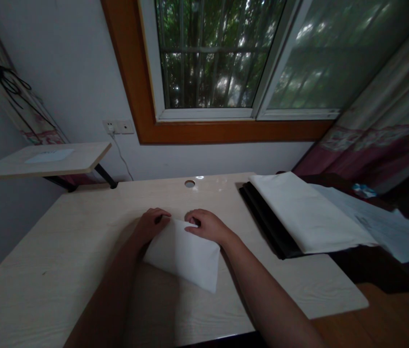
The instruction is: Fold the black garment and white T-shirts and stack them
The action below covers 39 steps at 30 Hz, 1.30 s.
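Note:
A small white folded sheet (186,256), smooth and paper- or cloth-like, is tilted up over the desk in front of me; I cannot tell its exact material. My left hand (151,223) is closed on its far left corner, thumb towards me and fingers curled behind. At the far right part of the same edge, my right hand (206,224) pinches it between thumb and fingers. A faint vertical crease runs down the middle of the sheet, and its near right corner points towards me.
Pale wood desk (81,232) lies under my hands, with a round cable hole (190,183) near the wall. To the right, a large white folded piece (305,210) rests on black folded material (267,222). A raised shelf (91,157) stands at the back left.

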Motion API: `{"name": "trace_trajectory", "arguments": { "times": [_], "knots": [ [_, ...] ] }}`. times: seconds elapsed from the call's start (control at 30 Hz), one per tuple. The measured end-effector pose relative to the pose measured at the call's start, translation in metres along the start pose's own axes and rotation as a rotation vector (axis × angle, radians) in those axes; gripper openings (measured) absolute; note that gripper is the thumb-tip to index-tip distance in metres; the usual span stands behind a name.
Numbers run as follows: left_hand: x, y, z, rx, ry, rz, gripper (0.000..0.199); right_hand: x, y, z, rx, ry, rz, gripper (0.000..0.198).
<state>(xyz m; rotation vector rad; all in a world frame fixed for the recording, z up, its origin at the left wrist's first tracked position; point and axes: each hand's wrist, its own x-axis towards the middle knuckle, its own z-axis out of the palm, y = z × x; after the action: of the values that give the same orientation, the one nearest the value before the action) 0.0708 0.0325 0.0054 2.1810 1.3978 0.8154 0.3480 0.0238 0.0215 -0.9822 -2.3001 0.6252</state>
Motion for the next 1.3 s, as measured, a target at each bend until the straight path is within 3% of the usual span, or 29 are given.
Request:
{"name": "trace_trajectory", "arguments": {
  "times": [0.2,0.5,0.73,1.0,1.3],
  "knots": [
    [0.0,-0.002,-0.003,-0.011,-0.025,0.032,0.017,-0.006,0.001,-0.007,0.016,-0.001,-0.017,0.021],
    [-0.002,-0.001,-0.002,-0.039,-0.007,-0.078,0.015,-0.007,-0.001,-0.014,0.056,-0.015,-0.046,0.015],
    [-0.001,-0.001,-0.001,-0.044,0.027,-0.109,0.011,-0.008,0.012,-0.014,0.158,-0.054,0.048,0.015],
    [-0.001,0.0,-0.001,-0.045,0.05,-0.152,0.01,-0.008,0.02,-0.01,0.321,0.012,0.132,0.021],
    [0.0,-0.002,0.002,-0.013,0.067,-0.142,0.008,-0.008,0.021,-0.007,0.178,-0.008,0.134,0.019]
  ]
}}
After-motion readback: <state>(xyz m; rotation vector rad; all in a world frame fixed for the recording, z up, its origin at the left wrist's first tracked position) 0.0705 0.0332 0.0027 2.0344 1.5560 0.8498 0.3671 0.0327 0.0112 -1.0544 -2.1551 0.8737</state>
